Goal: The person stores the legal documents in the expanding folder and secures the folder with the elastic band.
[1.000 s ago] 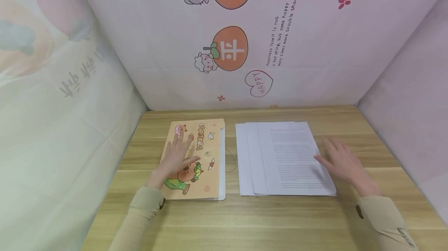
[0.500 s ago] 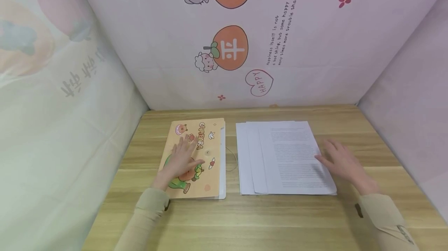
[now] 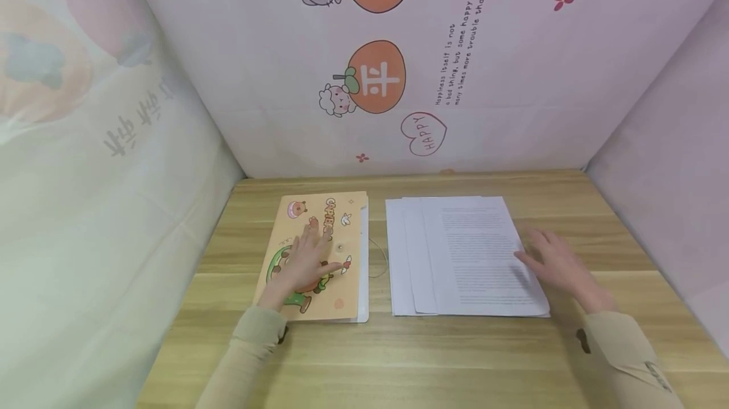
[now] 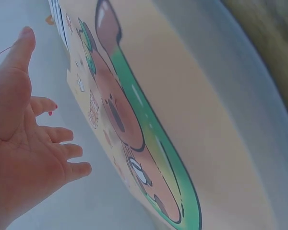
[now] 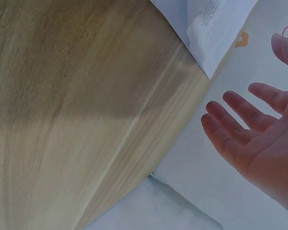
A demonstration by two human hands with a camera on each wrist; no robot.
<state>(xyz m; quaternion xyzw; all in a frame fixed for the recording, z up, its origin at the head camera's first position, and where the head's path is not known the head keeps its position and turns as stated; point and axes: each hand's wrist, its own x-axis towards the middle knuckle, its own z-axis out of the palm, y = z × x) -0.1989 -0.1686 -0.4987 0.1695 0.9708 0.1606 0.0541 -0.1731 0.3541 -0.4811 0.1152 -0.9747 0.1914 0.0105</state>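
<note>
An orange cartoon folder (image 3: 338, 304) printed with CAPYBARA lies on the left of the table. Over its middle is my left hand (image 3: 302, 263), fingers spread; the left wrist view shows a gap between the palm and the folder (image 4: 206, 120). White edges show along the folder's right side, and a thin string (image 3: 381, 257) loops out from it. To the right lies a loose stack of printed paper sheets (image 3: 473, 257). My right hand (image 3: 560, 266) hovers by the stack's right edge, its fingers extended and holding nothing. In the right wrist view, that hand (image 5: 264, 134) is apart from the paper (image 5: 216, 38).
The wooden table (image 3: 433, 358) ends at a patterned cloth backdrop (image 3: 512, 111) behind. Cloth walls also stand at the left (image 3: 114, 206) and right sides. The sheets in the stack are slightly misaligned at their left edges.
My left hand has slid a little to the right and nearer over the folder. The right hand stays almost still; the folder and papers have not moved on the table.
</note>
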